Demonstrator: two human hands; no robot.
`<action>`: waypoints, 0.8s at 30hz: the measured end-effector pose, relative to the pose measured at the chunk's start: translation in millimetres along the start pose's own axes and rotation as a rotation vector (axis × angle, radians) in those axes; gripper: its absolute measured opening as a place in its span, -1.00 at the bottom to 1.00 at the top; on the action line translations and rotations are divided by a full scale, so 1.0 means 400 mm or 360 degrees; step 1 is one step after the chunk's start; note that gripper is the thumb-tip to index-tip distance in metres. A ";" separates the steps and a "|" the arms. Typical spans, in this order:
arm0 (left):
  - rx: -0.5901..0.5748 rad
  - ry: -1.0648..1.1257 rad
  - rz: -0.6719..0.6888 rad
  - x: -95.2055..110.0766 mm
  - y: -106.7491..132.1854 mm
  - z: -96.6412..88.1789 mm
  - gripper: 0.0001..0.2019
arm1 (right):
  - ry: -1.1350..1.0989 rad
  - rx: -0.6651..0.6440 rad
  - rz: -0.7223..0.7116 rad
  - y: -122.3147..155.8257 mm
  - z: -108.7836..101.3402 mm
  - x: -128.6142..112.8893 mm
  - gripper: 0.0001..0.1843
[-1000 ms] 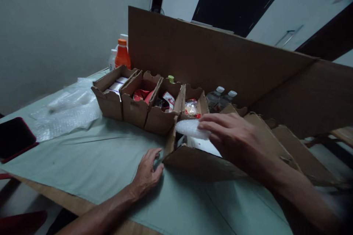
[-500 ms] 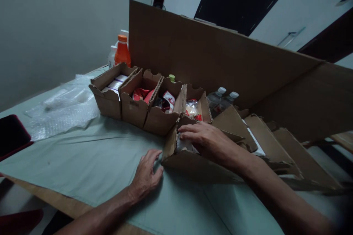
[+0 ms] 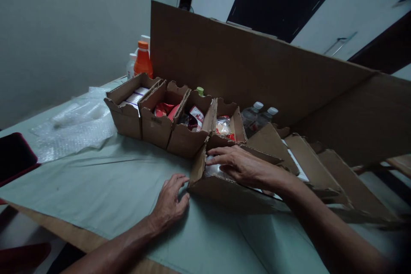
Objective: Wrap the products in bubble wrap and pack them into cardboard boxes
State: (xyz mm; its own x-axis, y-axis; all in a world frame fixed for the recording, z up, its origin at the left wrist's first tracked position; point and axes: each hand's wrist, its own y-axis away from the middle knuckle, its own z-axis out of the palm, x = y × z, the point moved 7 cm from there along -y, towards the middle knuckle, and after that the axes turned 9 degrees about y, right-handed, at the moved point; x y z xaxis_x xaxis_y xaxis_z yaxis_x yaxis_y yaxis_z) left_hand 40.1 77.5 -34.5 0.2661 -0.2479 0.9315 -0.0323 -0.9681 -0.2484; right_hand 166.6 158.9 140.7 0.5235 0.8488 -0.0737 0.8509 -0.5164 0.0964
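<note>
My right hand point(image 3: 236, 163) is over the near cardboard box point(image 3: 231, 195), its fingers stretched out and lying on a clear plastic-wrapped item point(image 3: 214, 168) inside. The palm hides most of that item, so its kind does not show. On the cloth, just left of this box, rests my left hand point(image 3: 171, 199). Its fingers are apart and hold nothing; the fingertips are at the box's corner.
Behind stand several open cardboard bins point(image 3: 154, 130) with packets. Bubble wrap point(image 3: 73, 126) lies on the left of the green tablecloth point(image 3: 112, 188). An orange bottle point(image 3: 143, 62) and clear bottles point(image 3: 252, 113) stand before or beside a tall cardboard panel point(image 3: 224, 60). More boxes point(image 3: 321, 171) are at right.
My right hand has flattened and shifted slightly right over the box, showing more of the clear plastic item. My left hand has hardly moved.
</note>
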 end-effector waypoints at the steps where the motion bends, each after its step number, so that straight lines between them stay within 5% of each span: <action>1: 0.0007 0.0020 0.0007 0.000 0.000 -0.002 -0.60 | -0.0020 0.0082 0.0052 0.018 -0.024 -0.001 -0.50; 5: 0.0021 0.0119 0.0054 0.001 0.002 -0.012 -0.56 | -0.0036 0.0631 0.0367 0.191 -0.116 -0.014 -0.65; 7: 0.0037 0.0171 0.0074 0.009 0.005 -0.021 -0.55 | 0.0000 0.0903 0.0581 0.330 -0.109 -0.022 -0.72; 9: 0.0054 0.0217 0.0075 0.022 0.011 -0.030 -0.53 | 0.0020 0.1115 0.0844 0.478 -0.056 -0.021 -0.71; 13: 0.0050 0.0318 0.0019 0.059 0.022 -0.035 -0.41 | -0.0141 0.1193 0.1619 0.688 0.128 0.026 -0.62; 17: -0.0010 0.0434 -0.0084 0.078 0.010 -0.011 -0.30 | -0.0541 0.1237 0.1885 0.679 0.237 0.064 -0.49; 24: -0.0179 0.0565 -0.0077 0.084 -0.045 0.054 -0.21 | -0.0794 0.1179 0.1701 0.515 0.272 0.112 -0.47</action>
State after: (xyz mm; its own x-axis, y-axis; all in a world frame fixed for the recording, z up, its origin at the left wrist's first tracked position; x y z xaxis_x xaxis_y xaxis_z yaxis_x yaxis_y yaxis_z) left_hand 70.4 87.6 -4.5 -0.0804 -0.1800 0.9804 -0.1389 -0.9720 -0.1898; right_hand 370.1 78.1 49.1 0.7540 -0.0392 -0.6557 -0.2241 -0.9537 -0.2007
